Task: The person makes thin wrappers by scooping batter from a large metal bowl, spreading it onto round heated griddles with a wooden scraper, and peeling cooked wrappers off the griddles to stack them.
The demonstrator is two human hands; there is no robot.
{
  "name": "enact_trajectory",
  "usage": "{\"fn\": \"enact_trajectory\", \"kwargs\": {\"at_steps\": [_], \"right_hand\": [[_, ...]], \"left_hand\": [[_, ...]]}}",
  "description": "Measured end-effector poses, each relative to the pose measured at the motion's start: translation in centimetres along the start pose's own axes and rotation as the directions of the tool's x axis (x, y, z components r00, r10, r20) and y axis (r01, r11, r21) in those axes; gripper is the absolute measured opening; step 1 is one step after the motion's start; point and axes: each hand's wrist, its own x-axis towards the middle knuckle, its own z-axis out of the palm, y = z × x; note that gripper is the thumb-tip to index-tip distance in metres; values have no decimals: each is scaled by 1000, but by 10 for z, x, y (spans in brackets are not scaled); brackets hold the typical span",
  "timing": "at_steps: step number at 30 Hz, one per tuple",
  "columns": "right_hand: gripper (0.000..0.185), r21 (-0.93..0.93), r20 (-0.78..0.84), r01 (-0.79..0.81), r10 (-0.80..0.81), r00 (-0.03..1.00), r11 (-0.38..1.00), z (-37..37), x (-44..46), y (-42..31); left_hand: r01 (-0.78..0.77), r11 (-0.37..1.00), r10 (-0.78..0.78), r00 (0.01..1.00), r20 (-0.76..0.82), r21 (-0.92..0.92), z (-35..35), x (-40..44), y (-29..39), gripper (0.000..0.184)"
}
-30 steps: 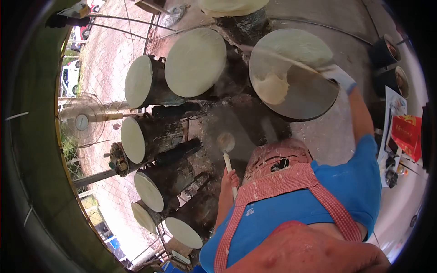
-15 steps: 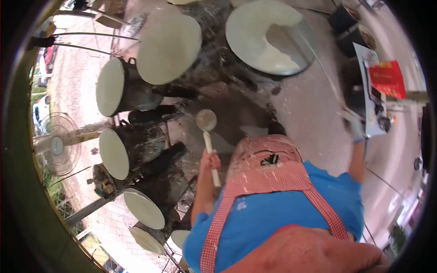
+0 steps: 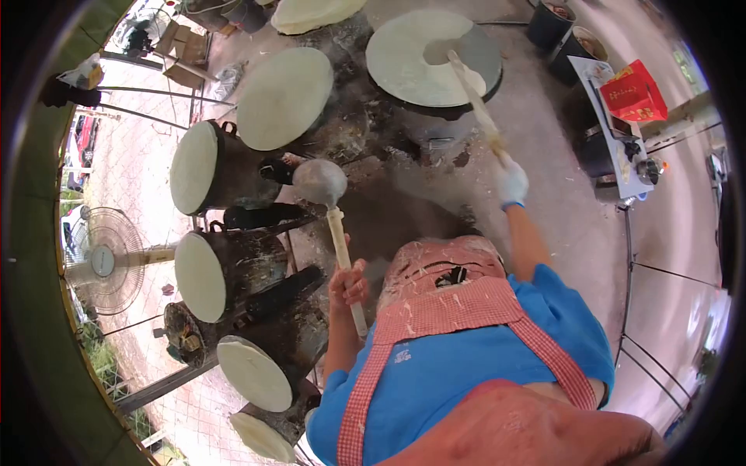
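Note:
My left hand (image 3: pixel 349 286) is wrapped around the pale handle of a ladle (image 3: pixel 320 183), whose round metal bowl points away from me over the dark ground. My right hand (image 3: pixel 513 185), in a white glove, grips a long-handled batter spreader (image 3: pixel 475 105). The spreader's far end reaches onto a large round griddle (image 3: pixel 488 58), at a brown oval patch within the pale batter (image 3: pixel 400 58). Grey griddle surface shows along the right side. Motion smears the spreader's handle, and its head cannot be made out clearly.
Several round griddles with pale sheets, including one sheet (image 3: pixel 285 99), curve along my left. A fan (image 3: pixel 102 260) stands beyond them. At right are dark buckets (image 3: pixel 551 23) and a narrow table (image 3: pixel 610 132) bearing a red bag (image 3: pixel 633 92).
My right hand has swung inward and forward with the spreader, from beside the table. The grey area on the griddle looks different in shape. The ladle now sits further left in view.

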Motion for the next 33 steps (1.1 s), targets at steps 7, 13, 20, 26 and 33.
{"fn": "enact_trajectory", "kwargs": {"at_steps": [7, 13, 20, 26, 33], "right_hand": [[29, 7, 182, 105, -105, 978, 994, 15, 20, -30], [35, 106, 83, 51, -60, 995, 993, 5, 75, -35], [36, -27, 235, 28, -21, 972, 999, 2, 77, 29], [35, -107, 167, 286, -266, 949, 952, 18, 99, -23], [34, -81, 78, 82, -76, 994, 993, -29, 113, 11]], "left_hand": [[54, 997, -55, 998, 14, 46, -26, -1, -14, 56], [-59, 994, 50, 994, 102, 89, -25, 3, -28, 48], [124, 987, -115, 989, 98, -99, -40, 24, -24, 43], [144, 935, -173, 983, -62, -323, -31, 46, -29, 37], [148, 987, -157, 951, -266, -54, -18, 60, -27, 21]]}}
